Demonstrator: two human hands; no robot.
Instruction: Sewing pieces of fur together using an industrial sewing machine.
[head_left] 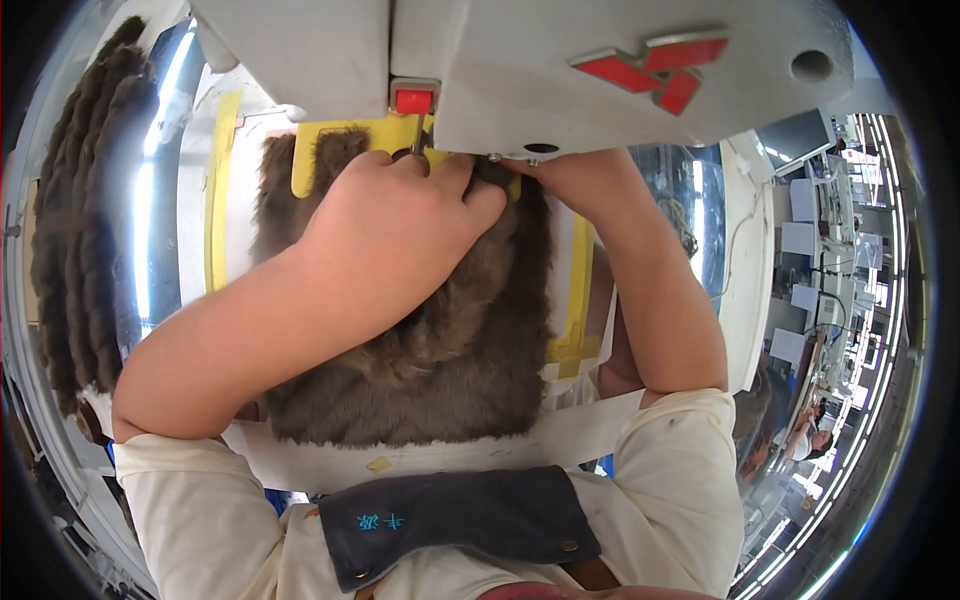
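Note:
A brown fur piece (400, 415) lies spread under the head of a white sewing machine (620, 100), with a lighter ruffled fold across its middle. My left hand (400, 205) rests on it close to the machine's presser bar (418, 130), its fingers curled and gripping the fur. From the right, my right hand (575, 180) reaches in beneath the machine head, which hides most of its fingers. A yellow plate (305, 165) shows beside the presser bar, partly under the fur.
Yellow tape strips (219, 200) run along the white work surface (240, 450) on both sides of the fur. Long brown fur strips (85, 220) hang at far left. A distant person (808, 438) and several workbenches appear at right.

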